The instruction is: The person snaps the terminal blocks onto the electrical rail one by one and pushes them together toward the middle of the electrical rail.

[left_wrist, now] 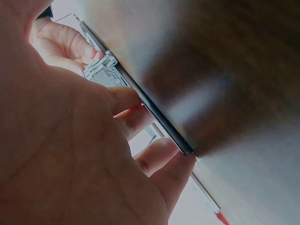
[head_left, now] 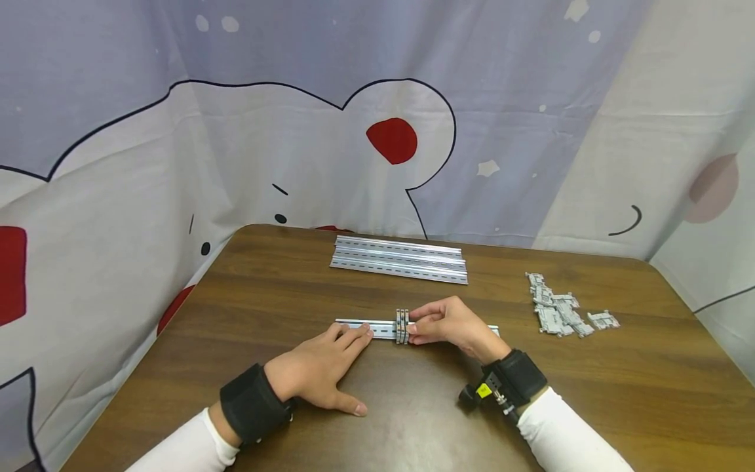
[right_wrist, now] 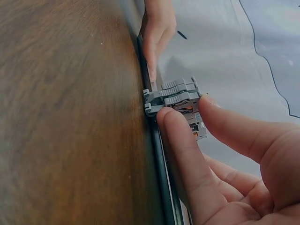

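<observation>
A slotted metal DIN rail (head_left: 385,331) lies across the table in front of me. Grey terminal blocks (head_left: 402,326) with orange spots stand side by side on its middle. My left hand (head_left: 323,367) lies over the rail's left end, fingers extended and touching it, thumb spread on the table side. In the left wrist view, its fingertips (left_wrist: 176,164) are right at the rail's edge. From the right, my right hand (head_left: 451,328) pinches the rightmost terminal block (right_wrist: 185,105) between thumb and fingers, as the right wrist view shows. The rail's right part runs behind this hand.
Several more DIN rails (head_left: 401,259) lie together at the back of the wooden table (head_left: 283,275). A loose pile of grey terminal blocks (head_left: 554,311) sits at the right, with a single block (head_left: 603,320) beside it. A patterned curtain (head_left: 265,151) hangs behind the table.
</observation>
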The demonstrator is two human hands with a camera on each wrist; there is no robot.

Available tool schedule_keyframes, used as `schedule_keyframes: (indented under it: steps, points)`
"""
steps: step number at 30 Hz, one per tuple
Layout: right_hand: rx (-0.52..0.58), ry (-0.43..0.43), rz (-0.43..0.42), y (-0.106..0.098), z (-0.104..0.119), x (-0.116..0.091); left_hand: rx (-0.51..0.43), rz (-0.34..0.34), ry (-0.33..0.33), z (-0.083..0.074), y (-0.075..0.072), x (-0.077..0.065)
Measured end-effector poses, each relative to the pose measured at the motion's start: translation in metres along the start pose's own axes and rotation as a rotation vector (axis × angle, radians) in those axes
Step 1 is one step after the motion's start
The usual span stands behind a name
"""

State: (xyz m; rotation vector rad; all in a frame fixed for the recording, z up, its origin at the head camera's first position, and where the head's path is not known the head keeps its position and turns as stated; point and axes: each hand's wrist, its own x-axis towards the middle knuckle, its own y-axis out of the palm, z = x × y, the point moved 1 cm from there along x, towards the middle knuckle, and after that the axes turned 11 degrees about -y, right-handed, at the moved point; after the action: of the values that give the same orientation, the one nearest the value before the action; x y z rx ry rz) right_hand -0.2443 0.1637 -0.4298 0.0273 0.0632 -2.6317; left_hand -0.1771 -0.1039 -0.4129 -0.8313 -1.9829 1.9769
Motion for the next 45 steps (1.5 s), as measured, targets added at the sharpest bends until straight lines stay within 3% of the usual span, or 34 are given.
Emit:
schedule_keyframes:
  steps: [10,13,16,23,27,33,37,45]
  points:
    - [-0.035,-0.023,-0.008,0.000,0.000,-0.001,-0.010,-0.001,0.003,0.000,-0.001,0.003]
    - [-0.103,-0.042,-0.006,-0.001,0.001,-0.002,-0.031,0.004,0.011,0.001,-0.002,0.004]
    - [-0.273,-0.091,-0.013,-0.007,0.006,-0.005,-0.057,0.025,0.010,0.003,-0.003,0.004]
    - [-0.867,-0.283,-0.123,-0.037,0.014,-0.011,-0.118,0.049,-0.055,0.025,-0.008,0.004]
    - [-1.006,-0.335,-0.128,-0.044,0.012,-0.010,-0.176,0.048,-0.083,0.041,-0.012,0.004]
    - [-1.193,-0.457,0.067,-0.026,0.013,-0.007,-0.272,0.086,-0.143,0.064,-0.021,0.001]
    - [-1.299,-0.479,0.198,-0.010,0.013,-0.003,-0.289,0.102,-0.186,0.082,-0.027,-0.001]
    - [-1.310,-0.435,0.286,0.013,0.013,0.014,-0.330,0.128,-0.232,0.115,-0.036,-0.005]
